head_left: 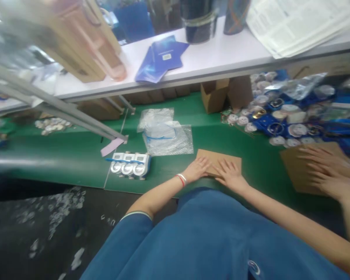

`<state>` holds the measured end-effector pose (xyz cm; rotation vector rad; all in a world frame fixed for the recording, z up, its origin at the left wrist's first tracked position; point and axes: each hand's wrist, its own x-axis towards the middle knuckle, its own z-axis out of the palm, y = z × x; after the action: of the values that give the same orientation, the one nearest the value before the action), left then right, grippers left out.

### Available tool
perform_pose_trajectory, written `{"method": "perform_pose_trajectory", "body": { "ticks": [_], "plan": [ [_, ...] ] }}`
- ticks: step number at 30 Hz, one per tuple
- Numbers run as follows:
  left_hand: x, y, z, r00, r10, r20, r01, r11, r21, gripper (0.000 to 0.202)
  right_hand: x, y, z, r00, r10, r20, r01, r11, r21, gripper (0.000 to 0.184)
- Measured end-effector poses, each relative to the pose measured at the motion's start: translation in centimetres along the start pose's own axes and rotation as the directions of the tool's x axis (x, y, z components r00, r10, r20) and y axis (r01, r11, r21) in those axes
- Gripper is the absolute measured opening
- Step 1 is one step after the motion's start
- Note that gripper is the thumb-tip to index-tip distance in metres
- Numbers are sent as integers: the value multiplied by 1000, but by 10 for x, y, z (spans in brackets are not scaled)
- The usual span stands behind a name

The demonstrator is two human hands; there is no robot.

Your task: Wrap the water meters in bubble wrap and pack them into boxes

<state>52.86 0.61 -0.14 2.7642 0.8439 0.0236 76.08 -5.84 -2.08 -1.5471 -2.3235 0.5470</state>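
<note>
My left hand (196, 169) and my right hand (231, 175) both lie flat, fingers spread, on a flat brown cardboard piece (221, 158) on the green table (76, 155). My left wrist wears a red and white band. A pack of three round silvery items (130, 165) lies to the left of my hands. Beyond the cardboard lie clear bubble-wrap bags (165, 132).
At the right, another person's two hands (323, 167) press on a second cardboard piece (297, 171). Behind them is a heap of round badges and blue packaging (282, 116). A small open carton (214, 95) stands under the white shelf (221, 54), which holds blue booklets (163, 56).
</note>
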Motion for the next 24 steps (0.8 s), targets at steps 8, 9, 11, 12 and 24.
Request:
{"method": "perform_pose_trajectory", "body": {
  "ticks": [8,9,11,12,24],
  "plan": [
    [-1,-13,9,993,114,-23,-111,988,110,57,1,11,17,991,-103,-86,87,982,-168,58],
    [0,-16,9,990,140,-13,-137,984,117,56,1,12,19,990,-115,-84,98,978,-186,58],
    [3,-24,8,982,187,18,-188,973,132,55,1,16,22,988,-132,-80,111,968,-223,58],
    [4,-27,8,978,208,34,-210,967,141,55,2,17,24,987,-132,-92,106,965,-240,57],
    [-4,-26,9,985,175,13,-175,982,77,50,4,-1,11,997,-74,-21,64,948,-312,56]
  ]
}}
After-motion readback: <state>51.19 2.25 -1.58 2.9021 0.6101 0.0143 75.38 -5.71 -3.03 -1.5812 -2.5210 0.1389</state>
